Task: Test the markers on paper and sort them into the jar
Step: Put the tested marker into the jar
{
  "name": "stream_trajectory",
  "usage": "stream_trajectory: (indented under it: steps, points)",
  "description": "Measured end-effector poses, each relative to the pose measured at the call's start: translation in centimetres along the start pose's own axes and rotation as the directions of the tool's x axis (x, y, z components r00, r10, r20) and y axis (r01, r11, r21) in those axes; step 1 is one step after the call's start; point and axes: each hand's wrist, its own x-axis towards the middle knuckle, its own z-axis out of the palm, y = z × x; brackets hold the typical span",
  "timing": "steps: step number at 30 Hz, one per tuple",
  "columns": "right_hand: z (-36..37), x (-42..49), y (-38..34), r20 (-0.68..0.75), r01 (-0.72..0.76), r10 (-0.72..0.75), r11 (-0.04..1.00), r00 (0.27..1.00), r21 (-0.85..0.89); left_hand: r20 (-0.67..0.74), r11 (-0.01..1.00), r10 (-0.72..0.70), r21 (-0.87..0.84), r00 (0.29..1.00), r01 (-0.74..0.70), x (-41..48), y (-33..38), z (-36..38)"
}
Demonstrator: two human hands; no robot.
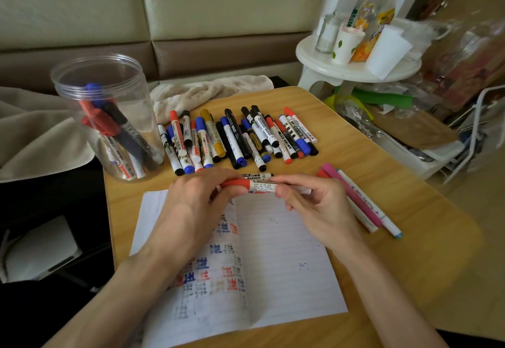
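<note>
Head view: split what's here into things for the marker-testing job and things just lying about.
For the job: red-capped marker, gripped by the left hand and right hand; lined paper; clear jar; row of loose markers.

Lying about: beige cloth; white stool; orange-labelled bottle; paper cup.

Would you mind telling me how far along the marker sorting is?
Partly done: several markers stand in the jar and test scribbles mark the paper. In hand: the left hand grips the cap of a red marker, the right hand its barrel. Left: the row of markers beyond.
</note>
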Motion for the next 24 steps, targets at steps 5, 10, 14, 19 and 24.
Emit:
stream_trajectory:
  steps: [5,10,14,19,24]
  points:
    - [0.3,-0.1,0.1,-0.041,0.056,-0.057,0.998,0.998,-0.021,-0.045,0.999,-0.015,-0.04,0.999,0.013,-0.2,0.2,-0.2]
    - [0.6,-0.2,0.1,-0.052,0.08,-0.081,0.996,0.995,-0.026,-0.056,0.998,-0.016,-0.06,0.998,0.012,-0.3,0.3,-0.3]
    - [0.6,-0.3,0.3,-0.065,0.085,-0.086,0.996,0.994,-0.024,-0.046,0.997,-0.02,-0.07,0.999,0.016,-0.2,0.6,-0.5]
    - [1.0,-0.4,0.4,-0.071,0.099,-0.099,0.995,0.992,-0.013,-0.054,0.997,-0.018,-0.076,0.998,0.014,-0.5,1.0,-0.7]
    - [1.2,-0.2,0.3,-0.043,0.052,-0.051,0.999,0.998,0.014,-0.005,0.999,-0.022,-0.047,1.0,0.022,-0.2,1.2,-1.3]
